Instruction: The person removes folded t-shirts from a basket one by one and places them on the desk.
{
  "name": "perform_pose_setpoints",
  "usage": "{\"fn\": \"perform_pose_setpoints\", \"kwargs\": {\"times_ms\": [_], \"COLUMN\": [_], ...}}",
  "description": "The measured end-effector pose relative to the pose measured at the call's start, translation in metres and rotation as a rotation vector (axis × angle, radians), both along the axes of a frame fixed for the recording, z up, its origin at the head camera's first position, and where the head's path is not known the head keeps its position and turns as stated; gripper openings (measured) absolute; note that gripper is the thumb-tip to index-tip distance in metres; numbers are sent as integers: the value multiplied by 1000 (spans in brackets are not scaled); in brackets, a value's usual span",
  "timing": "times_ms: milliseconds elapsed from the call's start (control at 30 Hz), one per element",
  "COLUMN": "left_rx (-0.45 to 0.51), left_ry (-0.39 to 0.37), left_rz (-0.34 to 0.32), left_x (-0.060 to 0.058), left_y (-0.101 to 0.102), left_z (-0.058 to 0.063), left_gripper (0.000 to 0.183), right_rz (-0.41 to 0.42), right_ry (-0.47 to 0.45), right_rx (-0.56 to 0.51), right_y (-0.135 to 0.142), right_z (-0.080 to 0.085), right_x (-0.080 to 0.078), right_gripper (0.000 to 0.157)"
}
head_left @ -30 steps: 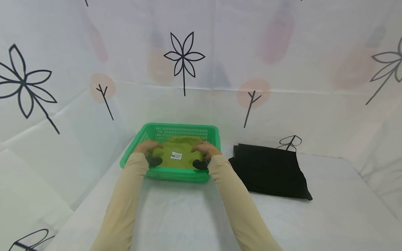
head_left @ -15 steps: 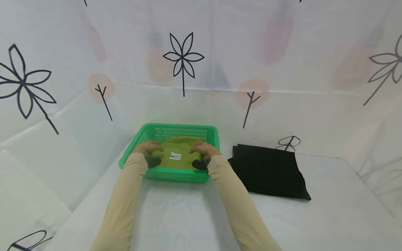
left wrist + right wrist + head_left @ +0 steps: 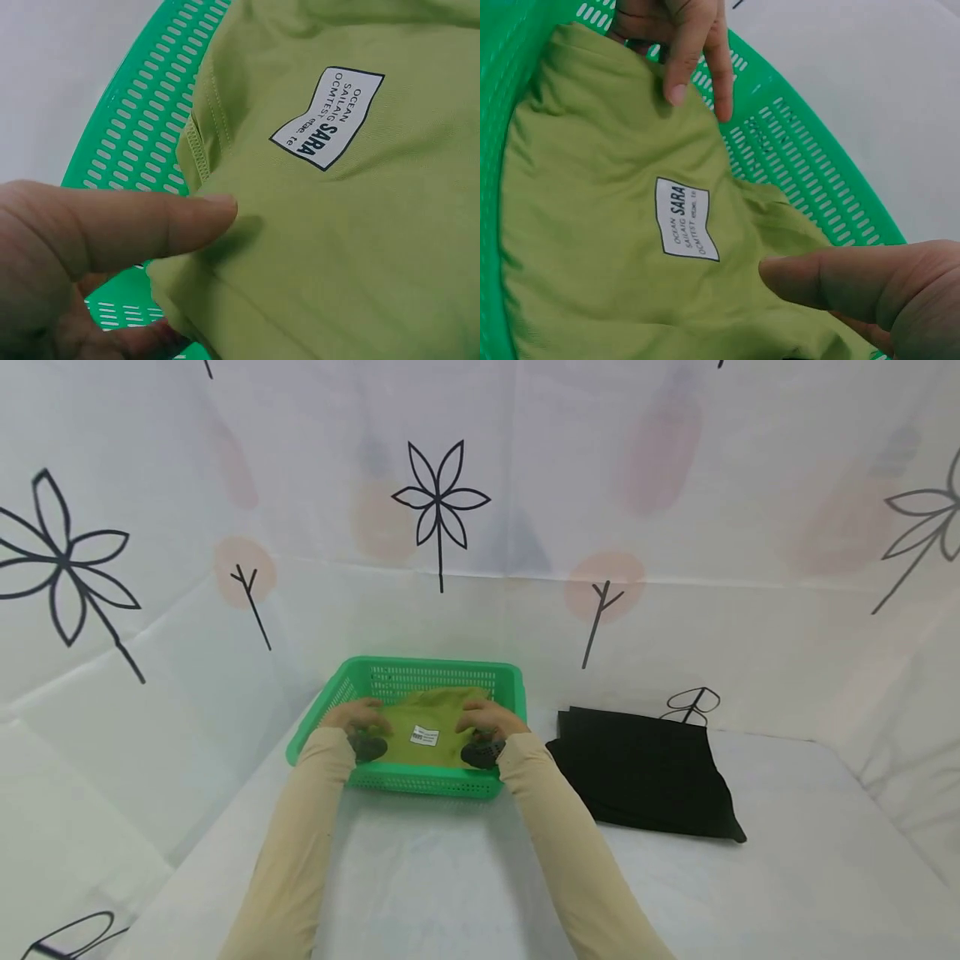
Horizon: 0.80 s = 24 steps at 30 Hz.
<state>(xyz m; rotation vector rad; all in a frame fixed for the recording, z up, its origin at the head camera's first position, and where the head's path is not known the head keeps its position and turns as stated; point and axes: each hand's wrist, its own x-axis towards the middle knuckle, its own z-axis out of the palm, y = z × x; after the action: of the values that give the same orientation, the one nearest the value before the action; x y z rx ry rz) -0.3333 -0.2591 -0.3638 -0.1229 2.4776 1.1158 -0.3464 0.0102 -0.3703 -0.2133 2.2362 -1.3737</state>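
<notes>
A lime-green garment (image 3: 420, 710) lies bunched inside a green plastic basket (image 3: 435, 782); a white printed label (image 3: 330, 116) sits on its upper face. At the garment's left side is my left hand (image 3: 357, 717), its thumb straight over the cloth and its other fingers low by the edge. Across from it, my right hand (image 3: 491, 720) has its thumb (image 3: 817, 281) extended above the cloth, with the other fingers mostly hidden beneath. Neither hand visibly pinches the fabric.
To the right of the basket, a folded black cloth (image 3: 648, 772) lies on the white table (image 3: 420, 877). A white sheet (image 3: 510, 527) printed with flowers hangs behind as a backdrop.
The garment has settled lower and flatter in the basket, its label shifting slightly. Both hands stay beside it, with their fingers loosened from the cloth.
</notes>
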Motion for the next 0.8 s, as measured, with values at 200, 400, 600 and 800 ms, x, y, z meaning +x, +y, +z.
{"fn": "perform_pose_setpoints", "kwargs": {"times_ms": [200, 400, 600, 800], "left_rx": [13, 40, 97, 122], "left_ry": [-6, -14, -45, -44], "left_rz": [14, -6, -21, -22], "left_x": [0, 1, 2, 7], "left_y": [-1, 0, 3, 6], "left_z": [-2, -1, 6, 14], "left_gripper": [79, 79, 76, 74], "right_rz": [-2, -25, -27, -54], "right_ry": [-35, -66, -12, -2], "right_rx": [-56, -99, -33, -20], "right_y": [-1, -2, -3, -3], "right_z": [-3, -4, -3, -3], "right_x": [0, 0, -2, -4], "right_gripper": [61, 64, 62, 61]}}
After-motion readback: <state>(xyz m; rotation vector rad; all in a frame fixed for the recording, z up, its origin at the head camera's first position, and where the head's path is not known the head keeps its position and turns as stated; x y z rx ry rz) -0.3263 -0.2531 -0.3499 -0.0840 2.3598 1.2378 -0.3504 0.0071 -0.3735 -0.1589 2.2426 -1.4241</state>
